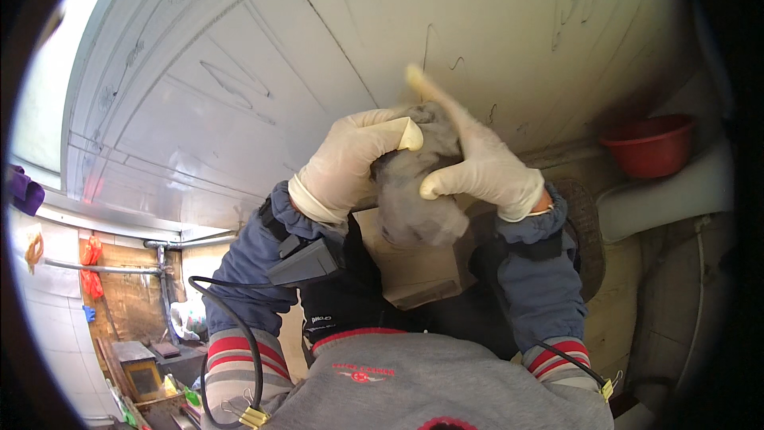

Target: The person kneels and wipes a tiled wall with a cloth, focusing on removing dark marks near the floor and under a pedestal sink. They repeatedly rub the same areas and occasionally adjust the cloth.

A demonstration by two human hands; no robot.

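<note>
A soft grey bundle (412,197), fluffy or cloth-like, hangs in front of my body, blurred at its lower end. My left hand (355,158), in a whitish thin glove, grips its upper left side with the thumb laid over it. My right hand (486,161) wears the same kind of glove. Its thumb rests on the bundle's right side, while a blurred finger stretches up and away. The other right fingers are hidden, so their hold is unclear. Below the bundle stands an open cardboard box (421,278), partly covered by it.
A pale panelled wall (310,48) rises close beyond my hands. On the right, a red plastic basin (647,146) rests on a pale ledge (662,209). A black cable (253,334) loops along my left sleeve. Orange plastic bags (91,266) hang by a metal pipe (113,267) at the left.
</note>
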